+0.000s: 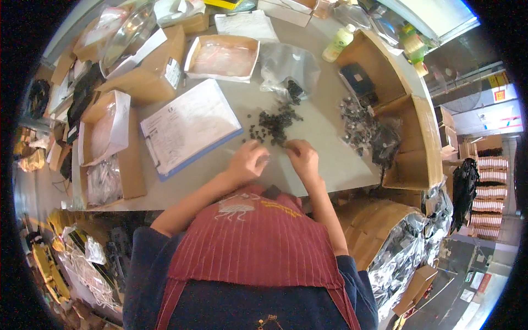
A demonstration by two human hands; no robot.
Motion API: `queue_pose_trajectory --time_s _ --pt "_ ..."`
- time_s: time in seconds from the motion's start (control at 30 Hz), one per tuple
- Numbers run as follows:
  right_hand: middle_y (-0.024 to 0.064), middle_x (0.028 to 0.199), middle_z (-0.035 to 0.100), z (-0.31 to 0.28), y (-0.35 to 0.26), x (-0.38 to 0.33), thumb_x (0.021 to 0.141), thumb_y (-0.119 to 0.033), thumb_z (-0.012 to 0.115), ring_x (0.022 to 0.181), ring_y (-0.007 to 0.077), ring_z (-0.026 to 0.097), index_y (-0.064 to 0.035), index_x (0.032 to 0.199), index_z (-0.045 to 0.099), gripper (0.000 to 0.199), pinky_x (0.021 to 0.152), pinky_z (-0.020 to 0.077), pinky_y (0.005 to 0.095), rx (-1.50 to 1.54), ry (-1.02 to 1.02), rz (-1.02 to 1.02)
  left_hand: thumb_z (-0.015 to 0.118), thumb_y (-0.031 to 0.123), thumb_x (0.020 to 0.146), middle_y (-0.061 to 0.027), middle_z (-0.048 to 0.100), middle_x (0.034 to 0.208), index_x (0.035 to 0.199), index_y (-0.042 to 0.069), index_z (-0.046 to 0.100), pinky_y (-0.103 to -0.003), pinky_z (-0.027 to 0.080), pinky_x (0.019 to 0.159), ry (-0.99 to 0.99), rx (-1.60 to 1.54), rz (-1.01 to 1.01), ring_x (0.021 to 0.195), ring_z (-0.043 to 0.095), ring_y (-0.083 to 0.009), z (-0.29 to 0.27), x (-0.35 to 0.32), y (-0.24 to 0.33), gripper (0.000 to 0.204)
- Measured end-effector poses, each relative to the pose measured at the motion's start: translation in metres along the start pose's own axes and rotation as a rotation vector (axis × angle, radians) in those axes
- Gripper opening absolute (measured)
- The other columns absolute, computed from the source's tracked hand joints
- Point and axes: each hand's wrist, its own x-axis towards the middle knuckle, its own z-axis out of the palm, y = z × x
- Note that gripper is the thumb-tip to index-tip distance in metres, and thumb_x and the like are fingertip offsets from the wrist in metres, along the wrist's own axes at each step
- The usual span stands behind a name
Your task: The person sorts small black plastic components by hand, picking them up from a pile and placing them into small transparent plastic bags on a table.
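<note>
A loose pile of small black parts (275, 124) lies on the grey table before me; their exact kind is too small to make out. Just below its left edge is my left hand (249, 163), fingers curled in toward the thumb. My right hand (303, 158) touches the near right edge of the pile, its fingers pinched together and pointing down. Whatever either hand holds is hidden. From a clear plastic bag (289, 63) behind the pile, more black pieces spill out at its mouth.
Left of the pile lies a clipboard with papers (190, 126). Beyond it stands a shallow open box (223, 58). On the right, a cardboard box (410, 140) lies open beside a heap of dark and silvery small parts (357, 124). A yellow-green bottle (338, 43) stands behind.
</note>
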Motion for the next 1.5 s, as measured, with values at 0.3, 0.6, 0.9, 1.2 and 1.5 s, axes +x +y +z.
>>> queue_pose_trajectory --time_s 0.3,0.6,0.9,1.2,1.5 --pt "0.0124 0.1 0.069 -0.026 -0.055 -0.006 0.083 0.0 0.069 0.082 0.022 0.067 -0.0038 0.108 0.07 0.025 0.073 0.0537 0.033 0.282 -0.095 -0.06 0.073 0.005 0.076 -0.0122 0.056 0.094 0.101 0.008 0.065 -0.041 0.05 0.074 -0.067 -0.09 -0.001 0.088 0.06 -0.0325 -0.002 0.005 0.002 0.027" --pt "0.0175 0.1 0.063 0.01 -0.008 0.009 0.078 -0.018 0.075 0.096 0.0386 0.062 -0.0023 0.108 0.063 0.036 0.082 0.0517 0.0486 -0.136 -0.102 0.102 0.072 0.006 0.078 -0.0121 0.057 0.096 0.101 0.008 0.066 -0.04 0.052 0.076 -0.115 -0.21 -0.092 0.091 0.062 -0.0298 -0.01 0.005 0.013 0.024" --pt "0.0173 0.101 0.062 0.014 -0.007 0.019 0.08 -0.013 0.071 0.096 0.0385 0.063 -0.0062 0.108 0.064 0.031 0.08 0.0525 0.0472 -0.062 -0.094 0.078 0.074 0.006 0.08 -0.0094 0.058 0.098 0.105 0.005 0.065 -0.035 0.053 0.075 -0.078 -0.278 -0.104 0.088 0.063 -0.0242 0.0 0.0 0.002 0.026" --pt "0.0149 0.095 0.066 -0.004 -0.017 0.009 0.081 -0.004 0.067 0.081 0.0349 0.067 -0.0054 0.1 0.07 0.019 0.072 0.0544 0.0415 0.081 -0.07 0.014 0.073 0.007 0.08 -0.0112 0.058 0.096 0.101 0.004 0.065 -0.036 0.053 0.076 -0.069 -0.291 -0.163 0.087 0.062 -0.0262 0.002 -0.002 -0.002 0.023" --pt "0.0118 0.101 0.068 -0.03 -0.063 -0.005 0.08 0.005 0.065 0.083 0.0242 0.068 -0.0044 0.101 0.071 0.024 0.078 0.0538 0.0348 0.211 -0.183 -0.088 0.073 0.008 0.08 -0.0107 0.058 0.096 0.099 0.006 0.067 -0.036 0.053 0.075 -0.083 -0.342 -0.211 0.084 0.062 -0.0255 0.0 0.001 0.004 0.019"
